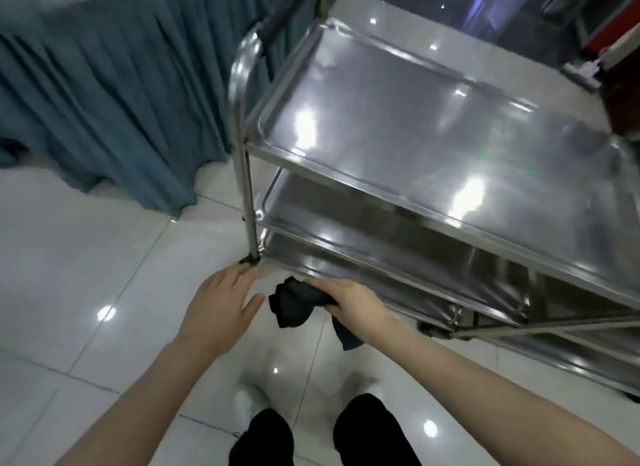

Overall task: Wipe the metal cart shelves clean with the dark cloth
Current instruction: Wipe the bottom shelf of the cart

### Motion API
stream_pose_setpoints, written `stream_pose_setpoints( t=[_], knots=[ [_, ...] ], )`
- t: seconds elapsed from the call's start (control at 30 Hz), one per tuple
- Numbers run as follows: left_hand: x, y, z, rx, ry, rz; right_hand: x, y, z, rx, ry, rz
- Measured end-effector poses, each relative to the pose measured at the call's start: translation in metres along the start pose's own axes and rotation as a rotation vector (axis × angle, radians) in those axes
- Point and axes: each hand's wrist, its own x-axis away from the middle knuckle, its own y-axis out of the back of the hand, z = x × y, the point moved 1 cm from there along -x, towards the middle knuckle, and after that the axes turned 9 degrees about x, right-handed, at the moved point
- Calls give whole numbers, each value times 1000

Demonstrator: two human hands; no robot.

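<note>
Left hand (221,309): fingers straight and spread, released, holding nothing. Its fingertips sit just beside the black caster (250,261) at the foot of the cart (519,292) corner post (246,188); cannot tell if they touch.

Right hand (353,306): fingers curled over, grasping the dark cloth (294,302). The cloth is bunched. One end sticks out past the right fingertips toward the left thumb, and a tail hangs below the palm. It is held in the air over the floor (86,257), between the two hands.

Just beyond the right fingertips is the front lip of the bottom shelf (329,257). Above and beyond the fingers are the middle shelf (311,202) and then the top shelf (415,126). All three have raised rims and rounded corners, and the front gaps between the tiers are open.

Left of the left fingers is bare glossy tile. The blue curtain (104,101) is well apart, with its hem on the floor. Black trousers (263,438) are below the wrists.
</note>
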Motion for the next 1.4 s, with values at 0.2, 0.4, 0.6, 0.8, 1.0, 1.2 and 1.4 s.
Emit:
stream_pose_setpoints(
  t=[0.2, 0.4, 0.6, 0.8, 1.0, 1.2, 1.4],
  knots=[
    [29, 138, -15, -23, 60, -142, -6, 135, 102, 37, 159, -126],
    [25, 251, -13, -63, 48, -320, -31, 241, 151, 20, 240, -301],
    [-18, 331, -13, -149, -38, -424, -78, 321, 171, 91, 232, -448],
    [-92, 382, 5, -226, -107, -387, -152, 379, 184, 148, 233, -504],
    [-198, 431, 33, -276, -171, -341, -254, 431, 177, 143, 198, -521],
    [-312, 481, 60, -299, -217, -269, -338, 476, 151, 56, 75, -605],
    [-418, 503, 47, -278, -349, -169, -378, 515, 111, -4, -63, -660]
  ],
)
